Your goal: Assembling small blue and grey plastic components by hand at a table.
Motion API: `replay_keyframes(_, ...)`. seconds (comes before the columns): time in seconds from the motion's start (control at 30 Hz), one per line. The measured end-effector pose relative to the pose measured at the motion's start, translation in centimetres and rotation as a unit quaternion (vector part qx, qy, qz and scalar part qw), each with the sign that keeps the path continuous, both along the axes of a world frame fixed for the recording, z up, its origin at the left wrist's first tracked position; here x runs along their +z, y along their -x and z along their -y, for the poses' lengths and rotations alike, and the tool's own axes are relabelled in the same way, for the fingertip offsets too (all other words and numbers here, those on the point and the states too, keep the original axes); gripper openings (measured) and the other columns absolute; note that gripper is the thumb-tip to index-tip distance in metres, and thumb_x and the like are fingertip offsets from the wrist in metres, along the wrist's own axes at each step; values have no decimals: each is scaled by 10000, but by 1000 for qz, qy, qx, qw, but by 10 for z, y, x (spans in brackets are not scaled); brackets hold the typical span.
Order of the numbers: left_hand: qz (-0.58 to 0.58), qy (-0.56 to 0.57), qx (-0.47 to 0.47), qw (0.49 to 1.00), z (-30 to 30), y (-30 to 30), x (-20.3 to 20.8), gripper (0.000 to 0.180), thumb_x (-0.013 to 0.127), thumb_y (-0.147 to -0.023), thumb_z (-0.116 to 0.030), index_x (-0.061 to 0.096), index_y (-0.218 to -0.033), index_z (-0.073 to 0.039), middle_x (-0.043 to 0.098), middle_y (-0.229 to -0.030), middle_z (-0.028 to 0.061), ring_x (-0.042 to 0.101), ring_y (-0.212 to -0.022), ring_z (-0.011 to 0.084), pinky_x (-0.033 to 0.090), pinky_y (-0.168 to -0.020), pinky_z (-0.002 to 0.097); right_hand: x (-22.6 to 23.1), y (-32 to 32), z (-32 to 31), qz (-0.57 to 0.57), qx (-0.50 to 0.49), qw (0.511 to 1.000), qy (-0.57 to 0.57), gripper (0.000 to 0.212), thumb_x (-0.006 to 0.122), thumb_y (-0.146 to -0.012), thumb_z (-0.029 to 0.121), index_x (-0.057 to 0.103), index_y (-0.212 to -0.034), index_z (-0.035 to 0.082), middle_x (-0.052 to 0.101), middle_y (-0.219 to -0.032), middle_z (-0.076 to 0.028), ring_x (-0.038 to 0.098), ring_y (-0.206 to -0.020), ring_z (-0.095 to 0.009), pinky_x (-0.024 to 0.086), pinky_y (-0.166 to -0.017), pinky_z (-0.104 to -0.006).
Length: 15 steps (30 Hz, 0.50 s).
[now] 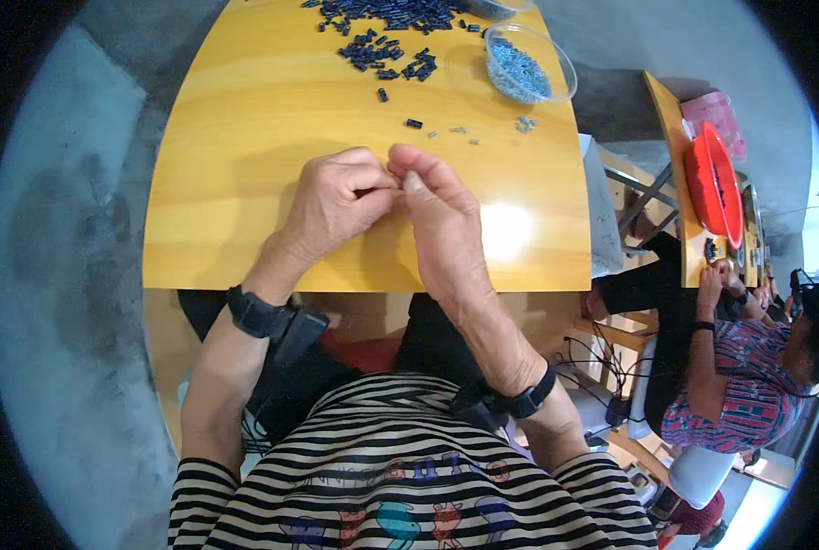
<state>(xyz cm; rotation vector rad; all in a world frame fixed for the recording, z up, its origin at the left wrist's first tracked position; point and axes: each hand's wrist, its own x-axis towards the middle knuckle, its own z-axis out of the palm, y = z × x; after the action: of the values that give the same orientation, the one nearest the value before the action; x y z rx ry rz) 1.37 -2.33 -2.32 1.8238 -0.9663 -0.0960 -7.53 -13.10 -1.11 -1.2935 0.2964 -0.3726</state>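
My left hand [340, 192] and my right hand [441, 211] meet above the near half of a yellow table [217, 202]. The left fingers are curled in, thumb against forefinger. On the right hand, thumb and fingertips are pinched together at the left fingertips. Whatever they hold is hidden or too small to name. Just beyond the hands lie a single dark blue block-like piece [414, 123] and a few tiny clear pieces [459, 129]. Another dark piece [383, 94] rests a little farther off.
Dark blue pieces form a large pile [391, 13] at the far edge, with a smaller cluster [370, 52] nearer. A clear round bowl [565, 82] of small light-blue pieces stands far right. To the right, a co-worker [739, 376] sits at another table with a red basin [710, 183].
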Motion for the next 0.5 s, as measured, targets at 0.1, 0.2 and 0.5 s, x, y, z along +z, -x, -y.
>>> replay_keyframes(0.1,92,63,-38,993,15,3,-8,75,698,-676,-44,644,-720,-15,570,-658,68,570,-596,188,443,-536,278,-11,7,5,18,-28,964,-262,233,442,-927,57,516,-1127,-37,545,-1077,-87,508,-1008,-176,397,-897,-279)
replay_keyframes(0.2,98,35,-43,994,22,11,9,84,715,-674,-65,649,-708,-26,580,-663,64,579,-603,185,448,-542,277,-5,17,19,35,-13,941,-337,265,431,-934,77,475,-1167,-41,513,-1147,-112,492,-1062,-200,395,-918,-315)
replay_keyframes(0.5,64,78,41,994,24,-9,6,81,714,-710,-89,677,-750,-29,604,-675,68,588,-611,160,450,-542,268,17,81,130,104,-76,803,-582,269,436,-912,4,463,-1155,-107,507,-1132,-209,497,-1069,-297,401,-1005,-417)
